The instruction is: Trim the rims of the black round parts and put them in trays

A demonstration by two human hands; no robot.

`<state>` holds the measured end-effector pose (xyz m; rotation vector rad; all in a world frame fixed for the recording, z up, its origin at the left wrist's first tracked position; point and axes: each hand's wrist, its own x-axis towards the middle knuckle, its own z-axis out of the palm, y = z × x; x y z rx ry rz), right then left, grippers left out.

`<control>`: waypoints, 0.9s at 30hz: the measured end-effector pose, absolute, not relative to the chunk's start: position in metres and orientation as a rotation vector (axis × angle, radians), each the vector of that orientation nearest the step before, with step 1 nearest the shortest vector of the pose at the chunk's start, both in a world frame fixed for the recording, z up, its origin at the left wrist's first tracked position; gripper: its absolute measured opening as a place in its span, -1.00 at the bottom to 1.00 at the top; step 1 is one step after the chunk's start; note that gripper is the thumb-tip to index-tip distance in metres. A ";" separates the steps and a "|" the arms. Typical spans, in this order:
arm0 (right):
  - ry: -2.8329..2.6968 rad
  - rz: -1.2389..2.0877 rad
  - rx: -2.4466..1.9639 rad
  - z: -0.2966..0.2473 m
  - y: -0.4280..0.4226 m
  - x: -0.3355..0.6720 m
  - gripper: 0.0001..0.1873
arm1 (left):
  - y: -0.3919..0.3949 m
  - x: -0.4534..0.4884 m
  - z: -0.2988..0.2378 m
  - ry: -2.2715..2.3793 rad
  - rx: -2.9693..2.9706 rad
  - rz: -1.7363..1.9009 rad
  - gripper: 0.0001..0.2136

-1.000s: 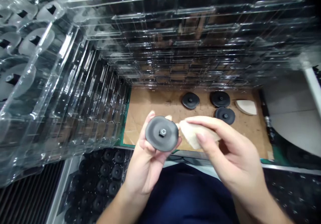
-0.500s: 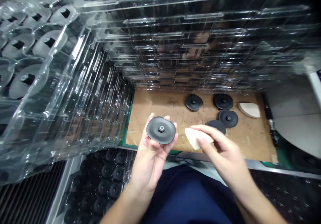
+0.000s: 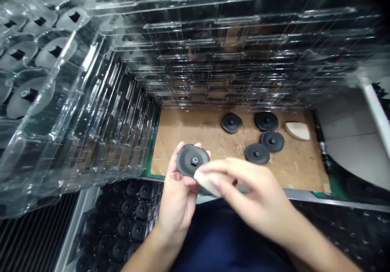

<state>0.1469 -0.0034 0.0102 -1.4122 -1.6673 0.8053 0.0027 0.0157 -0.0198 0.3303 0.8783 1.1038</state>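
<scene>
My left hand (image 3: pixel 179 199) is closed around the edge of a black rounded disc (image 3: pixel 185 158), which has a small hexagonal stud at its centre facing up. Pinched in my right hand (image 3: pixel 252 186) is a white wedge-shaped sponge pad (image 3: pixel 209 181), slightly blurred. The pad's tip meets the lower right edge of the disc, close to the stud. Beyond my right hand, several more black discs lie on the cardboard, among them one disc (image 3: pixel 257 153) just past my knuckles. A second white wedge pad (image 3: pixel 297 130) rests at the right.
Cardboard (image 3: pixel 183 130) covers the worktop. Tall stacks of clear plastic trays (image 3: pixel 213 67) wall off the back, and another stack (image 3: pixel 100 113) stands at the left. Below left sits a tray of black discs (image 3: pixel 124 223). A light panel (image 3: pixel 353 134) borders the right side.
My right hand has moved left, bringing the white pad from beside the disc onto its lower right edge. The disc has tilted slightly in my left hand. The view has shifted a little.
</scene>
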 end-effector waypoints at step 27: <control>-1.773 0.467 -1.325 0.031 0.000 0.126 -0.72 | 0.008 -0.003 -0.005 0.835 0.384 0.821 -0.52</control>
